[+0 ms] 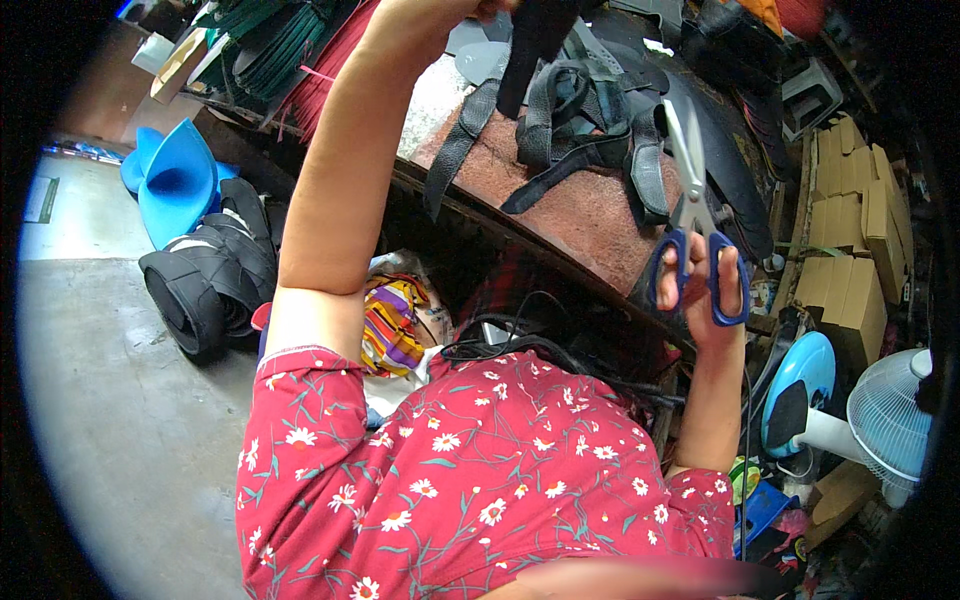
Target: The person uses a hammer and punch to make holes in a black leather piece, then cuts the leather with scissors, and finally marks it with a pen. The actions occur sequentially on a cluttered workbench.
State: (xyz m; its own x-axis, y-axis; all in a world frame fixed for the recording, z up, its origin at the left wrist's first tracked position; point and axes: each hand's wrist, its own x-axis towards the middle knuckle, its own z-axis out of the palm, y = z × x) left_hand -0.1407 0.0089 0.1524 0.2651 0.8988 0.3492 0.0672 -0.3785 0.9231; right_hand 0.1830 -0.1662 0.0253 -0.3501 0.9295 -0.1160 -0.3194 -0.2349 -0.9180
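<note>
My right hand [700, 285] holds a pair of scissors [691, 200], with fingers through the dark blue handle loops. Its silver blades point up and stand slightly apart. At the top edge, my left hand [488, 9] is raised and partly cut off by the frame. A black fabric strip [532, 55] hangs down beside its fingers and appears gripped by them. Below lies a heap of black textured straps [570, 120] on the work table. Some straps droop over the worn reddish-brown surface [590, 225] close to the scissors.
Bundles of dark green and red cord [320, 80] lie at the far left. On the floor are a black roll [200, 280] and blue foam sheets [180, 180]. Cardboard boxes [840, 290] and a blue-white fan [890, 415] stand right. Black cables [540, 350] run under the table's edge.
</note>
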